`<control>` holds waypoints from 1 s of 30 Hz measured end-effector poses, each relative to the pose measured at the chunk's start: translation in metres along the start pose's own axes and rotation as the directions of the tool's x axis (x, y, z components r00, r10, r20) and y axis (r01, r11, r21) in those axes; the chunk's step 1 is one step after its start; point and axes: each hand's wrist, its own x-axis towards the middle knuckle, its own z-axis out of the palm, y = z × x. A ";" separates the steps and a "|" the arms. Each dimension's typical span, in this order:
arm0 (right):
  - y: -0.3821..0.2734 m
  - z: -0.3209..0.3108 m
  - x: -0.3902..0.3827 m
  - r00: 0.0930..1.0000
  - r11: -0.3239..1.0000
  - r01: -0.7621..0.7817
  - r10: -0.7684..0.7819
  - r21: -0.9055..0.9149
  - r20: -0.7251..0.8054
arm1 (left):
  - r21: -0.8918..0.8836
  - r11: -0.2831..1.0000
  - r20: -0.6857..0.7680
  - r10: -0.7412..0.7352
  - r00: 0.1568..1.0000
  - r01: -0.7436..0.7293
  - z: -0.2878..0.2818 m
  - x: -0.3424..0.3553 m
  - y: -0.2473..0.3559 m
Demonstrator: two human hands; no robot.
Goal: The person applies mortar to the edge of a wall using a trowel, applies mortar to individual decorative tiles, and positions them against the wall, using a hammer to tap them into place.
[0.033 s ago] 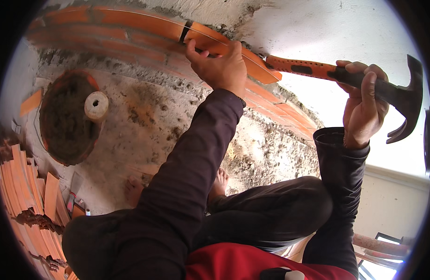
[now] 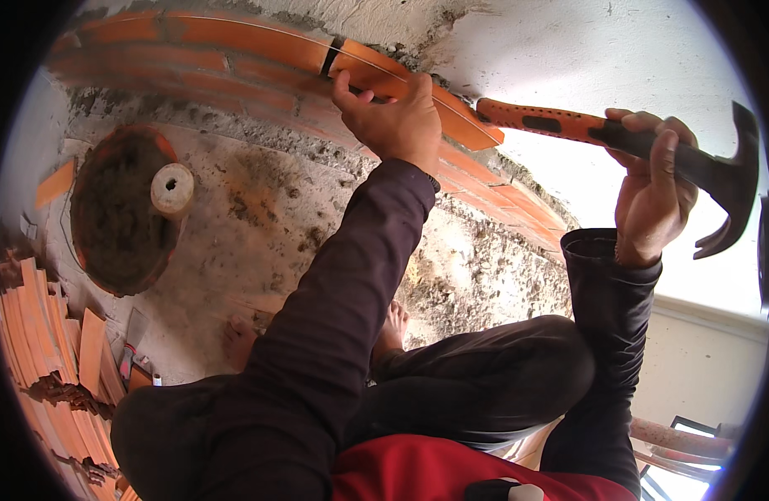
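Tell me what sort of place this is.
Probably a room under construction or renovation: orange brickwork, a round basin of dark, mortar-like mix, and orange bricks stacked at lower left.

Scraper point(image 2: 135, 332), whitish roll point(image 2: 169, 200), reddish pipe point(image 2: 672, 437) (probably)

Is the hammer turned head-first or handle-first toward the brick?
Handle-first: the right hand grips the hammer nearer its head, its orange end pointing toward the brick at the left hand.
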 end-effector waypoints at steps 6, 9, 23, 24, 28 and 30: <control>0.003 0.001 0.002 0.999 1.000 -0.013 0.014 -0.027 0.033 | 0.014 0.999 0.007 -0.037 0.999 0.037 0.000 -0.004 0.006; 0.000 0.000 0.003 1.000 1.000 0.019 -0.019 -0.019 0.004 | 0.026 0.999 -0.012 -0.031 0.999 0.032 -0.001 -0.006 0.012; -0.002 0.009 0.001 0.999 0.999 0.031 -0.032 0.036 0.035 | 0.028 0.997 -0.016 -0.074 0.997 0.075 0.001 -0.011 0.019; -0.002 0.011 0.001 0.999 0.999 0.028 -0.029 0.039 0.033 | 0.033 0.997 -0.017 -0.074 0.997 0.075 0.000 -0.011 0.018; -0.002 0.016 0.000 0.999 1.000 0.001 0.000 -0.009 0.051 | 0.027 0.995 -0.015 -0.100 0.995 0.100 0.000 -0.012 0.018; -0.003 0.014 0.003 0.998 0.999 0.037 -0.037 0.016 0.054 | 0.022 0.996 -0.017 -0.088 0.996 0.088 -0.001 -0.009 0.020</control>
